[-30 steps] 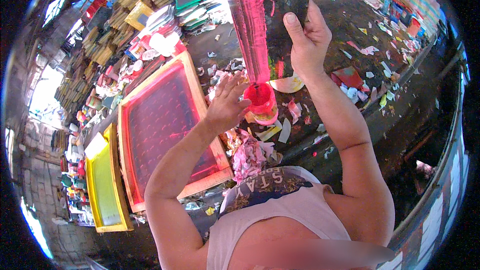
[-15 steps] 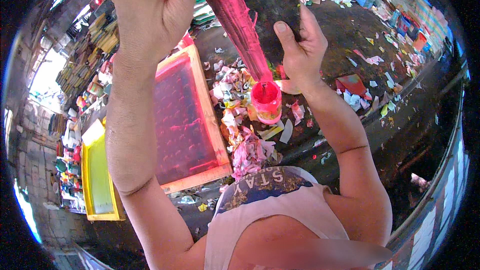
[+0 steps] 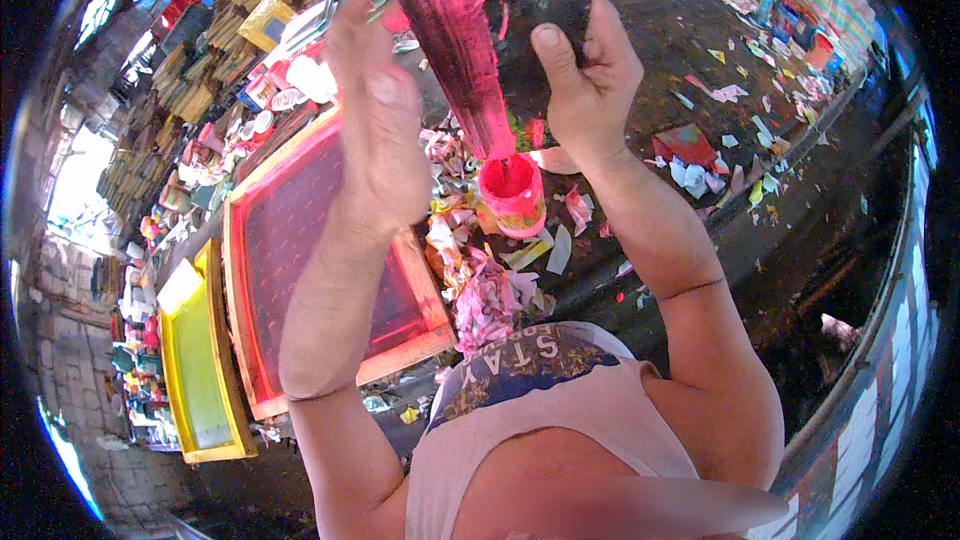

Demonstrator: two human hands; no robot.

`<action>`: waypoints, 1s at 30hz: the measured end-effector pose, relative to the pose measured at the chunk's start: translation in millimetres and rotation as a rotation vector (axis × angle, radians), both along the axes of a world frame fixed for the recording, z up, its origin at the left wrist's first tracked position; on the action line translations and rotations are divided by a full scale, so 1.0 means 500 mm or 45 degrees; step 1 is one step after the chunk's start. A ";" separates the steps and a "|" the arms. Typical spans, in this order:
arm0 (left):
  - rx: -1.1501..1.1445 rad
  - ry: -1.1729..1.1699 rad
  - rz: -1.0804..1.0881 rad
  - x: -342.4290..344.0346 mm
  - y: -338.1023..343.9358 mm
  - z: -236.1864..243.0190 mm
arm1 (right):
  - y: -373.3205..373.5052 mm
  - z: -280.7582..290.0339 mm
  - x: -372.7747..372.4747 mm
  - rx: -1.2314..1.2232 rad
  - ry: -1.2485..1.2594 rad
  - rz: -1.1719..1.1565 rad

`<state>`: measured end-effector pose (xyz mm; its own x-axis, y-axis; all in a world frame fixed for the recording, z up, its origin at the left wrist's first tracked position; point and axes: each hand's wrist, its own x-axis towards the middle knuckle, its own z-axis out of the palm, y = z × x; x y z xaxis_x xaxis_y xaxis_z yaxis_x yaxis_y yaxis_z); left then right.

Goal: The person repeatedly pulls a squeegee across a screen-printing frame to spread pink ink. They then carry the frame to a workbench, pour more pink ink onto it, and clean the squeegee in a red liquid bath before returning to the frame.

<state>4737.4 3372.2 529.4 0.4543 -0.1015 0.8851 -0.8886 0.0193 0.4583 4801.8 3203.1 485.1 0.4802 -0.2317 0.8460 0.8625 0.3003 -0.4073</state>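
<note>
A wide dark squeegee [image 3: 545, 50] with a strip thickly coated in pink ink hangs at the top centre, tilted, its upper end out of view. My right hand [image 3: 595, 90] grips its right edge, thumb on the front face. The lower corner of the pink strip meets the mouth of a small jar of pink ink [image 3: 512, 208]. Left of the squeegee is my left hand [image 3: 385, 145], blurred, with its fingers stretched upward and nothing visible in it. Beneath my left forearm lies a wooden-framed printing screen [image 3: 310, 190] stained pink.
A yellow-framed screen [image 3: 205, 370] stands at the left. Crumpled paper scraps [image 3: 490, 305] lie beside the jar, and more litter the dark table [image 3: 690, 60]. Stacked frames [image 3: 190, 90] and several tubs fill the far left. A red piece [image 3: 685, 147] lies at the right.
My left hand has come down and to the right from the top left. The squeegee, jar and right hand appear slightly further left in view; the strip's lower corner still meets the jar.
</note>
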 end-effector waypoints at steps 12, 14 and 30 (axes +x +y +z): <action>1.214 0.094 0.706 -0.030 0.063 -0.347 | -0.108 0.016 0.033 0.279 0.058 0.010; 1.334 0.080 0.783 -0.031 0.064 -0.372 | -0.127 0.021 0.021 0.294 0.039 -0.006; 0.891 -0.021 0.938 -0.043 0.060 -0.441 | -0.215 -0.045 -0.030 0.212 0.323 -0.767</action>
